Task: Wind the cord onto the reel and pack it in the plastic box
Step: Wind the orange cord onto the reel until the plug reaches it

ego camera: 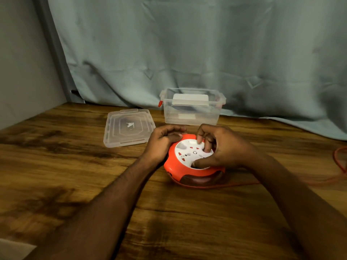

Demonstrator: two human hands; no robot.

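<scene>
My two arms reach out over the brown wooden tabletop (75, 166). Both of them meet at the reel (180, 169), which sits flat on the tabletop right in front of me. The reel is round and orange, with a white top that has plug holes in it.

My left hand (163, 141) is curled over the left edge of the reel and grips its orange rim. My right hand (221, 147) is on the white top. Its fingers (201, 137) are bent and press down on the white part, and my thumb lies along the near side of it.

The orange cord (225, 185) comes out from under the reel and runs along the tabletop to the right. More of it loops at the far right edge.

A little past my left hand lies the clear lid (127, 128), flat on the tabletop. Just behind the reel stands the clear plastic box (191, 113), open on top, with red clips on its sides. Behind it all hangs a pale blue curtain (187, 44).
</scene>
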